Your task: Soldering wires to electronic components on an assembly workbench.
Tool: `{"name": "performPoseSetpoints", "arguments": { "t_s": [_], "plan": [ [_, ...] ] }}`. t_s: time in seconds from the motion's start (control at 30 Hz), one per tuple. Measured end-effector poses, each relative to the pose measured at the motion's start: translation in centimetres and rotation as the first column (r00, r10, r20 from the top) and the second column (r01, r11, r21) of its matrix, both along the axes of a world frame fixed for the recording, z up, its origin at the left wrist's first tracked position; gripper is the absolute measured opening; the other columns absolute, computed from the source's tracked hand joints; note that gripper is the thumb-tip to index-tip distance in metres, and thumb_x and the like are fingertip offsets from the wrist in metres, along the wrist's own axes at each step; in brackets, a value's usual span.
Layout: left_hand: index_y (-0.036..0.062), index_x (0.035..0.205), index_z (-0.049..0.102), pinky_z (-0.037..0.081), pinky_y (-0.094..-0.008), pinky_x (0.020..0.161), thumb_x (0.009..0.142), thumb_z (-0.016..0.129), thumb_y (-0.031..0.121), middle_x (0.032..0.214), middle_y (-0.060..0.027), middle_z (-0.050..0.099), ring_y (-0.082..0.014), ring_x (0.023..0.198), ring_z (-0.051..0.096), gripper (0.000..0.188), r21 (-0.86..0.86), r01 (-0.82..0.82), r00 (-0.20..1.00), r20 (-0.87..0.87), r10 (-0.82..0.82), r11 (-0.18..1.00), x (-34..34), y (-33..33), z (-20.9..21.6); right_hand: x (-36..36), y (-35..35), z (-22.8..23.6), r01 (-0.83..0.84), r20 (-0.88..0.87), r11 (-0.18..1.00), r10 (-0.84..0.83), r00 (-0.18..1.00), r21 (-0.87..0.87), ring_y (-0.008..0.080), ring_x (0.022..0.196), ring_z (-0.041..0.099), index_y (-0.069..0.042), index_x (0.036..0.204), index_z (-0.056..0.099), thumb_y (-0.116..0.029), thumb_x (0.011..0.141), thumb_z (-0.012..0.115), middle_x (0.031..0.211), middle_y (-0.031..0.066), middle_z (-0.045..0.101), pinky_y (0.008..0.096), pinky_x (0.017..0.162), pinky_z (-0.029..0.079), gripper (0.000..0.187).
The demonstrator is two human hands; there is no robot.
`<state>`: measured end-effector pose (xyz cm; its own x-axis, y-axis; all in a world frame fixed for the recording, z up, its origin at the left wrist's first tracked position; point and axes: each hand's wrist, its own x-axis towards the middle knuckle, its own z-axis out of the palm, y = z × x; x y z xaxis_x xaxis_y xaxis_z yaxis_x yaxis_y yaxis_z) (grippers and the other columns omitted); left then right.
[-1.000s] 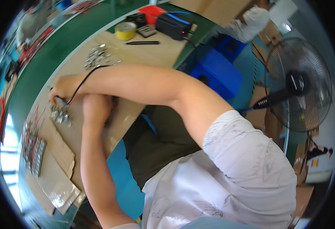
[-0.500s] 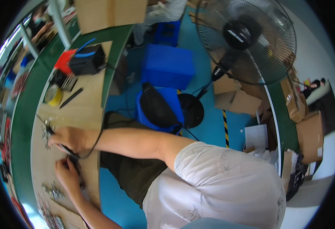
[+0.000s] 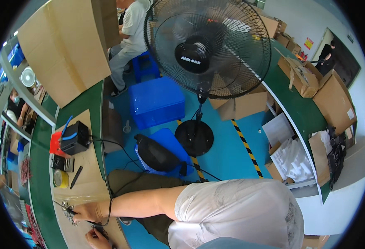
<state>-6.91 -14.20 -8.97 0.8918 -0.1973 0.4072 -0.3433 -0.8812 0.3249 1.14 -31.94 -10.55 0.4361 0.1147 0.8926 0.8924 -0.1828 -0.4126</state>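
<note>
My right hand [image 3: 88, 211] is closed around a dark, pen-like soldering iron [image 3: 71, 212], whose thin tip points left over a cluster of small metal parts [image 3: 67, 216] on the bench. A black cable [image 3: 110, 203] loops past my right wrist. Just below, my left hand [image 3: 97, 239] has its fingers bent together at a small dark piece [image 3: 99, 228]; what it is I cannot make out. The lower picture edge cuts off part of that hand.
Beyond my hands lie a black pen [image 3: 76, 177], a yellow roll [image 3: 61, 179] and a black box with blue loops [image 3: 75, 139]. A large carton [image 3: 62, 50] stands farther along. Right of the bench are a blue bin [image 3: 156, 101] and a standing fan [image 3: 193, 58]. A person [image 3: 134, 25] sits behind.
My view has swung up and right, so the bench and both hands sit lower in the picture. The right hand keeps its hold on the soldering iron over the metal parts.
</note>
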Motion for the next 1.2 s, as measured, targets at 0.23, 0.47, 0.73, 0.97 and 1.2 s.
{"name": "performPoseSetpoints", "arguments": {
  "t_s": [0.23, 0.47, 0.73, 0.97, 1.2],
  "plan": [
    [-0.009, 0.102, 0.076, 0.058, -0.0433, 0.075, 0.097, 0.071, 0.025, 0.093, -0.0268, 0.075, -0.039, 0.083, 0.073, 0.034, -0.014, -0.11, 0.974, -0.203, 0.105, 0.994, -2.4, -2.5, 3.2, -0.6, -0.7, 0.4, -0.029, 0.0, 0.999, 0.029, 1.0, -0.012, 0.0376, 0.082, 0.063, -0.007, 0.103, 0.06, -0.015, 0.092, 0.061, 0.091, 0.0161, 0.059, 0.0436, 0.069, 0.05, 0.014],
    [-0.004, 0.1, 0.069, 0.055, -0.0391, 0.073, 0.099, 0.072, 0.02, 0.09, -0.0155, 0.07, -0.0264, 0.078, 0.066, 0.024, -0.307, -0.115, 0.988, 0.066, 0.142, 0.945, -0.5, -0.1, 0.2, -0.3, -0.5, 0.2, -0.217, -0.168, 0.967, 0.238, 0.957, 0.136, 0.0376, 0.08, 0.062, -0.002, 0.103, 0.06, -0.026, 0.106, 0.051, 0.086, 0.0189, 0.061, 0.0456, 0.071, 0.049, 0.025],
    [-0.0047, 0.095, 0.076, 0.056, -0.0431, 0.08, 0.088, 0.078, 0.039, 0.095, -0.0237, 0.074, -0.0375, 0.089, 0.071, 0.044, -0.157, -0.52, 0.853, -0.149, 0.501, 0.84, -5.8, -2.2, 8.1, -0.5, -2.5, -0.7, -0.229, -0.572, 0.967, 0.251, 0.781, 0.112, 0.0327, 0.087, 0.07, -0.003, 0.121, 0.064, -0.007, 0.1, 0.056, 0.097, 0.016, 0.068, 0.0393, 0.077, 0.057, 0.023],
    [-0.0053, 0.099, 0.073, 0.056, -0.0458, 0.085, 0.082, 0.08, 0.045, 0.099, -0.0224, 0.072, -0.0392, 0.092, 0.071, 0.053, 0.11, -0.608, 0.751, -0.24, 0.615, 0.786, -11.8, -1.4, 6.4, -1.1, -0.4, 2.4, 0.096, 0.114, 0.995, -0.098, 0.989, 0.019, 0.0302, 0.083, 0.072, -0.005, 0.11, 0.069, 0.006, 0.09, 0.066, 0.093, 0.0126, 0.072, 0.0366, 0.074, 0.058, 0.023],
    [-0.0065, 0.087, 0.071, 0.058, -0.0488, 0.086, 0.085, 0.071, 0.023, 0.094, -0.0291, 0.07, -0.0438, 0.092, 0.07, 0.03, -0.014, -0.527, 0.824, -0.254, 0.506, 0.85, -12.3, -1.0, 4.4, -1.9, -1.3, 2.0, 0.087, 0.058, 0.995, -0.085, 0.995, -0.037, 0.0299, 0.085, 0.073, -0.003, 0.112, 0.068, 0.01, 0.087, 0.068, 0.094, 0.0133, 0.072, 0.0358, 0.075, 0.059, 0.028]
  ]
}}
